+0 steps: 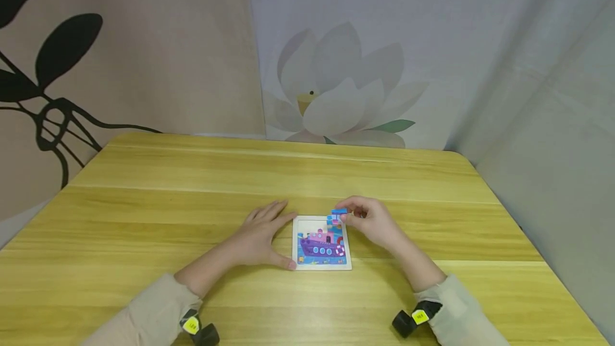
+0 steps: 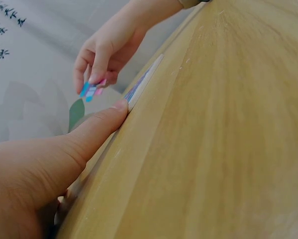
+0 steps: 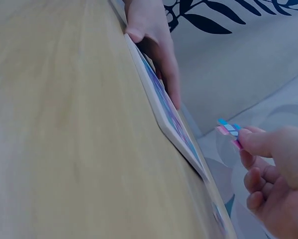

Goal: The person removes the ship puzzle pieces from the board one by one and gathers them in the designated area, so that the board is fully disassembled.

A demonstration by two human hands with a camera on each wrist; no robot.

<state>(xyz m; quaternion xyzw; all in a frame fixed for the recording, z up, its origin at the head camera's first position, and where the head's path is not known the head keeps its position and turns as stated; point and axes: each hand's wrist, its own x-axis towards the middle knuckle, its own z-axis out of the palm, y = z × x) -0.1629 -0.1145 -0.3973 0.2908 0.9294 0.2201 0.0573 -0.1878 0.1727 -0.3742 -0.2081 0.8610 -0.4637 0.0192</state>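
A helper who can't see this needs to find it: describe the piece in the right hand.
On the wooden table, find the white-framed ship puzzle touched by the left hand. Near its far right corner, the right hand pinches a small blue, pink and white piece. Unlike the ship picture lying flat in the frame, it is held up.

Beige sleeves [image 1: 144, 311], black wrist cameras [image 1: 404, 324], yellow labels [image 1: 420, 316]

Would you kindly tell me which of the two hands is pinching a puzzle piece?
The right hand: it pinches a small blue-and-pink piece, whereas the left hand lies spread, touching the white-framed puzzle.
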